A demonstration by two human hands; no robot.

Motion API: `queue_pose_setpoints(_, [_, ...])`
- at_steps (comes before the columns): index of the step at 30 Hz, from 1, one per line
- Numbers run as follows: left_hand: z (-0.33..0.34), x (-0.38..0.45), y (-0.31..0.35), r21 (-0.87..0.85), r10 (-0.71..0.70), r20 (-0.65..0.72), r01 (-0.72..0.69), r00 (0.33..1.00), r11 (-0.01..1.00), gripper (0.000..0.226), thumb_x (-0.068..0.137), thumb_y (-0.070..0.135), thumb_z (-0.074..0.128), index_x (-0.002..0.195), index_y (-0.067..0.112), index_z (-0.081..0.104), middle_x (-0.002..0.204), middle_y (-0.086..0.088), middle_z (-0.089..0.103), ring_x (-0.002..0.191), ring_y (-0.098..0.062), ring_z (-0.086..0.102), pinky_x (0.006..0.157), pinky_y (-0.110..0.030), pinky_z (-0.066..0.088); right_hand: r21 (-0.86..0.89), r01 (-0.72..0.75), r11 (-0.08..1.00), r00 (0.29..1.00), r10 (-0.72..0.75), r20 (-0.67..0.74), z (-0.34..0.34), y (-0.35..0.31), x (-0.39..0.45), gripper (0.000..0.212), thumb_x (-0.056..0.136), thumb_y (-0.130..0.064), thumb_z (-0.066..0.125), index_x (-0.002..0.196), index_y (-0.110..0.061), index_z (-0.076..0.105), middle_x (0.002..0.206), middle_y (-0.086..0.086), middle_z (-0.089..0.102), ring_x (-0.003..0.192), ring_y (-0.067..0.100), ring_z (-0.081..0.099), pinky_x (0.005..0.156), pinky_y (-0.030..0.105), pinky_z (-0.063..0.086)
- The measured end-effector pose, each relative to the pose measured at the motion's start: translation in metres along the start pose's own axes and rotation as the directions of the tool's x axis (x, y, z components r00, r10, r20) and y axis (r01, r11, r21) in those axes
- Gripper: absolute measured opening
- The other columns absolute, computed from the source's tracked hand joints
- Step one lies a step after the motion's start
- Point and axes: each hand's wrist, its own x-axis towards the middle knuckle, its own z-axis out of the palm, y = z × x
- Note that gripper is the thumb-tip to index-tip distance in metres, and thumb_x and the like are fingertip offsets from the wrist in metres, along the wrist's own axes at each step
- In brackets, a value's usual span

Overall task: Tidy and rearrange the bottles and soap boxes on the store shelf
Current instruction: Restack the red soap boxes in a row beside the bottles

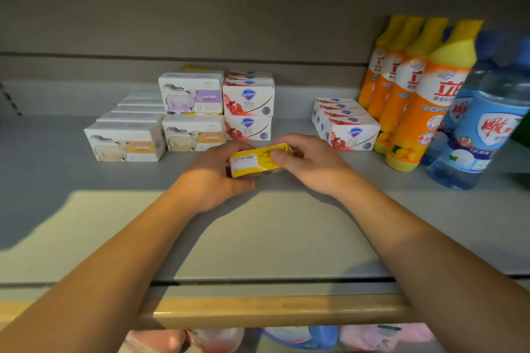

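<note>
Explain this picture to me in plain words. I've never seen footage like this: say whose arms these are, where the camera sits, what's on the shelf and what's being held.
No machine here: a person is tidying a store shelf, and the single camera is worn on their head, looking forward and down, so their own two arms reach into view from below.

The left hand and right hand together hold one yellow soap box, just above the shelf near its middle.

Behind the hands stand soap boxes: sheep boxes on the left, some stacked two high, then a stack of red-and-white boxes, and further right a row of the same red-and-white boxes.

On the far right stand orange bottles with yellow caps, and blue bottles beside them.
</note>
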Motion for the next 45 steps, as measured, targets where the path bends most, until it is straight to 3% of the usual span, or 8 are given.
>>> queue_pose_setpoints(7, [-0.001, -0.007, 0.004, -0.574, -0.079, -0.056, 0.033, 0.995, 0.818, 0.028, 0.079, 0.017, 0.073, 0.106, 0.013, 0.066, 0.095, -0.004, 0.075, 0.088, -0.02, 0.072, 0.072, -0.034, 0.059, 0.399, -0.025, 0.917, 0.999, 0.012, 0.035, -0.01, -0.007, -0.003, 0.013, 0.089, -0.025, 0.067, 0.1, -0.034, 0.066, 0.097, -0.017, 0.074, 0.094, -0.002, 0.068, 0.081, 0.015, 0.051])
queue_pose_setpoints(11, [-0.001, -0.007, 0.003, -0.589, -0.076, -0.044, 0.035, 0.996, 0.808, 0.027, 0.079, 0.031, 0.069, 0.103, 0.019, 0.071, 0.098, -0.012, 0.074, 0.09, -0.034, 0.07, 0.073, -0.05, 0.057, 0.442, -0.064, 0.895, 0.998, 0.052, 0.038, -0.002, -0.006, -0.002, 0.02, 0.091, -0.016, 0.066, 0.106, -0.028, 0.065, 0.099, -0.003, 0.076, 0.09, 0.011, 0.072, 0.08, 0.027, 0.058])
queue_pose_setpoints(15, [0.001, -0.006, 0.006, -0.587, -0.076, -0.079, 0.015, 0.994, 0.809, 0.015, 0.08, 0.035, 0.065, 0.089, 0.03, 0.076, 0.08, -0.005, 0.073, 0.068, -0.022, 0.066, 0.052, -0.033, 0.055, 0.483, -0.09, 0.871, 0.996, 0.089, 0.025, -0.001, -0.006, 0.0, 0.014, 0.091, -0.019, 0.066, 0.101, -0.027, 0.069, 0.098, -0.003, 0.076, 0.093, 0.016, 0.072, 0.089, 0.044, 0.057])
queue_pose_setpoints(20, [0.001, -0.007, 0.006, -0.628, -0.117, -0.033, 0.07, 0.993, 0.775, 0.021, 0.077, 0.029, 0.067, 0.096, 0.023, 0.074, 0.097, -0.012, 0.074, 0.088, -0.031, 0.071, 0.074, -0.048, 0.059, 0.487, -0.081, 0.87, 0.995, 0.1, -0.012, 0.001, -0.012, -0.002, 0.022, 0.084, -0.032, 0.065, 0.105, -0.029, 0.07, 0.105, -0.002, 0.074, 0.102, 0.017, 0.069, 0.095, 0.042, 0.053])
queue_pose_setpoints(26, [0.007, -0.005, 0.011, -0.721, -0.144, -0.029, 0.079, 0.989, 0.688, 0.026, 0.092, 0.009, 0.058, 0.117, 0.016, 0.063, 0.112, -0.011, 0.069, 0.088, -0.024, 0.069, 0.065, -0.037, 0.058, 0.545, -0.24, 0.803, 0.957, 0.289, -0.004, 0.001, -0.021, -0.001, 0.029, 0.093, -0.039, 0.062, 0.122, -0.037, 0.061, 0.104, -0.007, 0.067, 0.075, 0.011, 0.064, 0.049, 0.026, 0.051])
queue_pose_setpoints(31, [-0.003, -0.001, 0.01, -0.797, -0.359, 0.101, 0.292, 0.928, 0.529, 0.022, 0.096, 0.025, 0.051, 0.099, 0.012, 0.068, 0.071, -0.007, 0.054, 0.044, -0.014, 0.052, 0.039, -0.021, 0.047, 0.8, -0.197, 0.566, 0.971, -0.002, 0.241, -0.004, -0.023, -0.006, 0.035, 0.079, -0.024, 0.066, 0.114, -0.017, 0.064, 0.089, 0.004, 0.065, 0.072, 0.017, 0.063, 0.066, 0.027, 0.056])
queue_pose_setpoints(37, [-0.005, -0.003, 0.012, -0.821, -0.248, 0.196, 0.297, 0.949, 0.488, 0.049, 0.077, 0.061, 0.06, 0.099, 0.018, 0.065, 0.074, -0.007, 0.065, 0.046, -0.019, 0.054, 0.041, -0.024, 0.049, 0.724, -0.123, 0.678, 0.991, 0.128, 0.049, 0.0, -0.018, -0.001, 0.005, 0.095, -0.018, 0.06, 0.095, -0.017, 0.066, 0.072, -0.001, 0.068, 0.05, 0.013, 0.06, 0.044, 0.021, 0.05])
queue_pose_setpoints(45, [0.003, -0.005, 0.009, -0.822, -0.124, 0.024, 0.09, 0.992, 0.562, 0.049, 0.074, 0.042, 0.064, 0.103, 0.003, 0.061, 0.086, -0.018, 0.066, 0.05, -0.024, 0.058, 0.046, -0.029, 0.051, 0.628, -0.026, 0.778, 0.991, 0.101, -0.085, -0.003, -0.012, -0.002, 0.004, 0.095, -0.02, 0.062, 0.095, -0.022, 0.066, 0.072, -0.007, 0.069, 0.038, 0.013, 0.051, 0.034, 0.019, 0.035])
